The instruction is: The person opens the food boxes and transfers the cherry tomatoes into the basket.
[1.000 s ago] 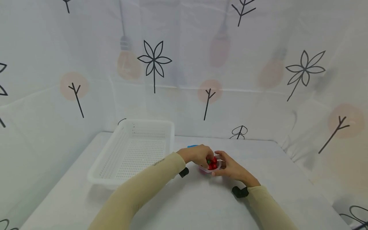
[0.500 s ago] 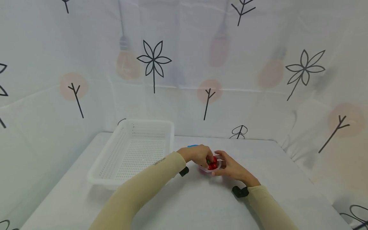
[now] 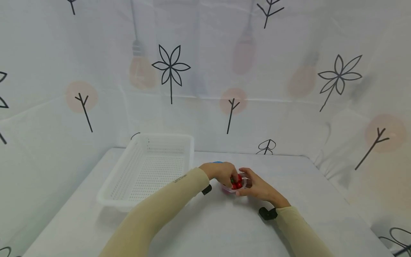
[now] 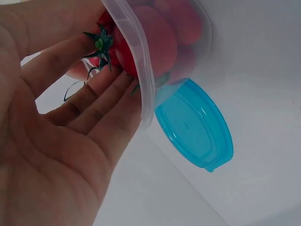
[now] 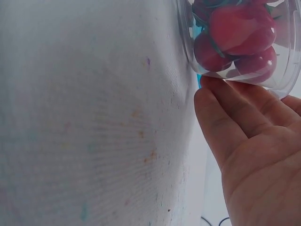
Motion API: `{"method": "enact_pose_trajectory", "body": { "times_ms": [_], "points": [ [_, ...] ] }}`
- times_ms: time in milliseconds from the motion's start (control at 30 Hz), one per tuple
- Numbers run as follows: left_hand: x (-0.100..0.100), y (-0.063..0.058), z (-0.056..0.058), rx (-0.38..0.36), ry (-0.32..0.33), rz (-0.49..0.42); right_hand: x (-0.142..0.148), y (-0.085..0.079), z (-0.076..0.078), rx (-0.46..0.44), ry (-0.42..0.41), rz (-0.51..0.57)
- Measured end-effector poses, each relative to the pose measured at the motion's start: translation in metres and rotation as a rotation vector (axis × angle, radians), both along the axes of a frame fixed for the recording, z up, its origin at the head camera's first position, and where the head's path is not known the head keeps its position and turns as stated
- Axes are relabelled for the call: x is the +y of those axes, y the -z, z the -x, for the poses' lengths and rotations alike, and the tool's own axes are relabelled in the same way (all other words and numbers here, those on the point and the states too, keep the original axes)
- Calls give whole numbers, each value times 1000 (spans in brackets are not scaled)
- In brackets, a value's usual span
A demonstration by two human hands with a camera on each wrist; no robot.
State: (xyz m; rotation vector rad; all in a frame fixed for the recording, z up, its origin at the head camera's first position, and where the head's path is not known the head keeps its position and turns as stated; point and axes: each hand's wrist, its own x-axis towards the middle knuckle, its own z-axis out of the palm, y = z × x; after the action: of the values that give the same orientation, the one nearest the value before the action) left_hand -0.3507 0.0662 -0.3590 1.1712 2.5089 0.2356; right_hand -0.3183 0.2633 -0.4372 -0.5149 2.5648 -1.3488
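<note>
In the head view my left hand point(image 3: 222, 173) reaches down over a small clear plastic container point(image 3: 228, 190) of red cherry tomatoes point(image 3: 237, 185). The left wrist view shows its thumb and fingers inside the rim, around a tomato with a green stem point(image 4: 100, 44); part of that tomato is hidden. My right hand point(image 3: 259, 186) holds the container from the right, its thumb at the near side and fingers at the far side. In the right wrist view its fingers point(image 5: 230, 110) lie against the container wall, with several tomatoes showing through.
A blue lid point(image 4: 195, 127) lies beside the container, mostly hidden behind my left hand in the head view. A large white perforated basket point(image 3: 107, 194) stands to the left on the white table point(image 3: 205, 228). A patterned cloth backdrop point(image 3: 205, 117) rises behind.
Both hands stay at the container with almost no movement. My left hand and forearm shift very slightly, covering a little more of the blue lid.
</note>
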Motion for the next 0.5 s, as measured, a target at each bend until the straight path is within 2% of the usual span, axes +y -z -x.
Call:
{"method": "enact_pose_trajectory", "body": {
  "times_ms": [100, 233, 367, 500],
  "points": [
    [-1, 0, 3, -23, -6, -30, -1, 0, 0, -4, 1, 1],
    [-3, 5, 7, -48, -63, -92, -2, 0, -1, -10, 1, 2],
    [-2, 8, 8, -28, -81, -139, -2, -1, -2, -3, -3, 12],
    [1, 7, 6, 2, -109, -132, -1, -2, -2, 15, -7, 11]
  ]
}}
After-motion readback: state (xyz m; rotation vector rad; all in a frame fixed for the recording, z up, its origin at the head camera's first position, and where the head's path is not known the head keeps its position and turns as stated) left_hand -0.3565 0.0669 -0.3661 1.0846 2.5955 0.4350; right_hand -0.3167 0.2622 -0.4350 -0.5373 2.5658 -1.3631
